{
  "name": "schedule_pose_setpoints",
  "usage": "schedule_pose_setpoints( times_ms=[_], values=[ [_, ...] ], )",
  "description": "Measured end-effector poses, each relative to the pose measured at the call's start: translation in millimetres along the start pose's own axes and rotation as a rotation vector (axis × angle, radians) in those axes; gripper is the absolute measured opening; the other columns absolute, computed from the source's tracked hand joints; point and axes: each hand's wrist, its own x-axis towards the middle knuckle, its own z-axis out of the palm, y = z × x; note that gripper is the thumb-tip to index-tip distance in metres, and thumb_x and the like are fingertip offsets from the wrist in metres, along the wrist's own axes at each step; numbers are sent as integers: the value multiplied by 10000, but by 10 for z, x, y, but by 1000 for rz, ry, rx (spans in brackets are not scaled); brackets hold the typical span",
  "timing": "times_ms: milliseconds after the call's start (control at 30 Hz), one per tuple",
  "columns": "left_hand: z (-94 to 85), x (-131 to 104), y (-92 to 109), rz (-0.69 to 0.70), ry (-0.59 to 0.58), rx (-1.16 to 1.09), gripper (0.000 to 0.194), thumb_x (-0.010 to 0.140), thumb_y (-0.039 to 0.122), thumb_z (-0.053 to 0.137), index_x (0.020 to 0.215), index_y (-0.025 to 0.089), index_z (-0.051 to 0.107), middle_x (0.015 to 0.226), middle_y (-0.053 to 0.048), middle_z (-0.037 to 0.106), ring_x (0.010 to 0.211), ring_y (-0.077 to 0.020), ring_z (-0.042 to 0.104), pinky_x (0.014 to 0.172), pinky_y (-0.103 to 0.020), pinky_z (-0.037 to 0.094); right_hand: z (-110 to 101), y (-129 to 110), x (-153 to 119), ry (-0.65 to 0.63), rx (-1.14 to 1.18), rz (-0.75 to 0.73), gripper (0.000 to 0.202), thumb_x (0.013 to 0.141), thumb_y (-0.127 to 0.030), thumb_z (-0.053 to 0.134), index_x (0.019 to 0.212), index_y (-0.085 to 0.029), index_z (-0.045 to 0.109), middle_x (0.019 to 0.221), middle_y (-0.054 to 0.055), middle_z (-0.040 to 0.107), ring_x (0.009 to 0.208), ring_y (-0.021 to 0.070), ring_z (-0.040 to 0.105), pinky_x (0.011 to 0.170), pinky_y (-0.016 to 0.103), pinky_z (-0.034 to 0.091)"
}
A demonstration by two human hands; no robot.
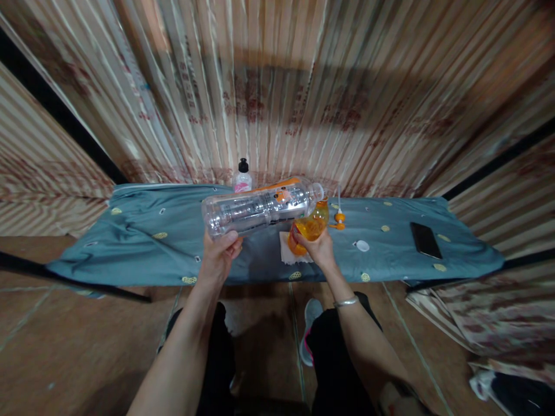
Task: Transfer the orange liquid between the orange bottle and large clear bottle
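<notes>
A large clear plastic bottle (pixel 247 209) with an orange label lies tilted nearly level in the air, its mouth toward the right. My left hand (pixel 219 254) is closed on its base end. My right hand (pixel 318 247) is wrapped round an orange bottle (pixel 313 226) holding orange liquid, which leans with its neck up and to the right. The clear bottle's mouth is at the neck of the orange bottle; whether they touch I cannot tell. Beyond them on the cloth lies an orange pump top (pixel 339 218) with a clear tube. Below the orange bottle is a white tissue (pixel 287 249).
A small bottle with a black cap (pixel 243 176) stands at the back. A black phone (pixel 425 240) and a white round piece (pixel 362 246) lie to the right on the teal patterned cloth (pixel 143 248). Striped curtains (pixel 269 86) hang behind, and dark poles (pixel 65 110) frame the sides.
</notes>
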Motion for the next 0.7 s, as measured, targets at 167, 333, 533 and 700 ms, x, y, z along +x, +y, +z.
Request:
schedule_pose_setpoints(
  times_ms=[167, 333, 533, 700],
  values=[
    [-5, -1, 3, -12, -1, -4, 649, 524, 322, 940, 1108, 250, 668, 613, 67, 585, 429, -65, 421, 372, -159, 279, 4, 3, 7, -4, 15, 21, 692, 625, -490, 906, 1190, -232, 602, 1231, 144, 792, 1123, 356, 769, 1025, 528, 593],
    [-14, 1, -1, -25, -18, -14, 644, 526, 317, 941, 1105, 249, 668, 600, 72, 579, 426, -69, 433, 368, -163, 265, 0, -16, -2, 15, -8, 9, 676, 629, -487, 918, 1178, -247, 607, 1190, 121, 806, 1124, 346, 765, 1023, 510, 596],
    [-28, 11, -14, -10, -12, 6, 588, 525, 341, 945, 1038, 254, 672, 617, 66, 595, 433, -69, 440, 371, -159, 280, -21, -86, -28, -1, 0, 13, 694, 649, -502, 900, 1215, -226, 608, 1201, 138, 798, 1133, 348, 761, 1007, 491, 601],
    [-35, 21, -27, -2, -19, -2, 580, 523, 344, 944, 1033, 258, 681, 620, 62, 600, 428, -70, 426, 368, -162, 268, -17, -77, -21, 9, -23, 30, 693, 638, -503, 900, 1197, -213, 612, 1189, 154, 796, 1142, 368, 757, 998, 516, 604]
  ],
)
